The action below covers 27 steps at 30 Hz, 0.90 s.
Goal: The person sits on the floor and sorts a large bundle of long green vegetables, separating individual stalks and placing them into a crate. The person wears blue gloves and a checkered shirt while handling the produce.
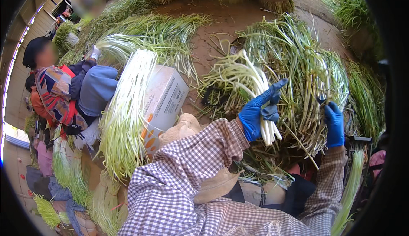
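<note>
My left hand (pixel 260 111), in a blue glove, is closed around a bundle of pale-stemmed green vegetable stalks (pixel 266 130). Its index finger points away from the bundle, and the white stem ends stick out below the fist. My right hand (pixel 334 124), also blue-gloved, is at the right edge of a large heap of untrimmed stalks (pixel 297 50). Its thumb and fingers are near a thin stalk; whether they pinch it is unclear. A pile of cleaned white-and-green stalks (pixel 127 117) lies over a printed cardboard box (pixel 166 98) at my left.
A co-worker (pixel 60 85) in a patterned top sits at the left, one gloved hand on stalks. More green stalks (pixel 159 28) lie on the ground ahead. Tied bundles (pixel 68 169) stand at lower left. A black crate (pixel 359 143) is at my right.
</note>
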Each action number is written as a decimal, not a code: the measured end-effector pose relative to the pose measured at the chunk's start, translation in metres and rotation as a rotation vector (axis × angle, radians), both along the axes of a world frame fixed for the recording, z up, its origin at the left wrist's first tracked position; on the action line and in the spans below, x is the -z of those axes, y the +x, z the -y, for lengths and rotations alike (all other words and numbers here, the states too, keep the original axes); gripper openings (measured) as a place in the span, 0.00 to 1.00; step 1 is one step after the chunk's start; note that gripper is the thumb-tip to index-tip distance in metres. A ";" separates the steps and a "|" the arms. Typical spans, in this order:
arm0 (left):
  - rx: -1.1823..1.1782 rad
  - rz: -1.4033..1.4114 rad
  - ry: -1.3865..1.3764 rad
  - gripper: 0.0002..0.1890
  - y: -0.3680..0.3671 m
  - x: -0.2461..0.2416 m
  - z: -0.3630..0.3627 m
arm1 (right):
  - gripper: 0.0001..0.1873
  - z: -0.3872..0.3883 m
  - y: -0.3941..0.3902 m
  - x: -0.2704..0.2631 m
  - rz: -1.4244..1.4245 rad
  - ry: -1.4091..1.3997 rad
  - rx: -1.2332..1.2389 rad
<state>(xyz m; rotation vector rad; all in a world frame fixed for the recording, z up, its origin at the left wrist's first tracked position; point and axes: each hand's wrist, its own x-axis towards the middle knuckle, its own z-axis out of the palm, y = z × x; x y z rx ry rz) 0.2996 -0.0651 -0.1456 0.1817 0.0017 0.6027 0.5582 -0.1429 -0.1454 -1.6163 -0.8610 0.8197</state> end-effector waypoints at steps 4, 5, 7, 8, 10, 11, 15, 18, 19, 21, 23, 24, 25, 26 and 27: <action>-0.008 0.157 0.191 0.18 -0.004 0.000 0.001 | 0.11 0.041 -0.023 -0.028 -0.179 0.401 0.097; -0.007 0.190 0.181 0.17 -0.005 0.000 0.000 | 0.13 0.044 -0.027 -0.033 -0.151 0.131 0.016; -0.077 0.151 0.115 0.17 -0.008 0.001 -0.003 | 0.15 0.049 -0.045 -0.032 -0.160 -0.001 -0.199; -0.046 0.252 0.140 0.17 -0.010 0.001 -0.008 | 0.16 0.057 -0.046 -0.039 -0.158 0.127 -0.192; -0.053 0.301 0.109 0.17 -0.015 0.003 -0.011 | 0.18 0.064 -0.054 -0.042 -0.263 0.166 -0.156; -0.023 0.327 0.152 0.17 -0.017 0.003 -0.013 | 0.18 0.069 -0.056 -0.046 -0.348 0.175 -0.138; -0.004 0.079 0.284 0.16 -0.021 0.003 -0.011 | 0.16 0.064 -0.079 -0.026 -0.352 -0.137 -0.291; -0.247 -0.524 0.240 0.16 -0.017 0.006 0.000 | 0.14 0.063 -0.095 0.007 -0.364 -0.063 -0.340; -0.170 -0.546 0.313 0.17 -0.015 0.007 0.002 | 0.15 0.060 -0.100 0.020 -0.273 -0.012 -0.401; -0.206 -0.712 0.444 0.17 -0.009 0.012 0.009 | 0.15 0.058 -0.111 0.041 -0.371 0.036 -0.415; -0.189 -0.982 0.439 0.21 -0.006 0.018 0.016 | 0.13 0.059 -0.118 0.055 -0.402 0.030 -0.432; -0.166 -0.997 0.402 0.20 -0.005 0.020 0.017 | 0.12 0.058 -0.121 0.060 -0.343 0.032 -0.430; -0.138 -0.978 0.393 0.20 -0.005 0.021 0.018 | 0.12 0.056 -0.124 0.063 -0.296 0.017 -0.411; -0.107 -0.933 0.402 0.18 -0.005 0.022 0.017 | 0.12 0.055 -0.125 0.064 -0.258 0.043 -0.407; -0.117 -0.839 0.492 0.18 -0.005 0.022 0.017 | 0.11 0.052 -0.126 0.063 -0.257 0.072 -0.469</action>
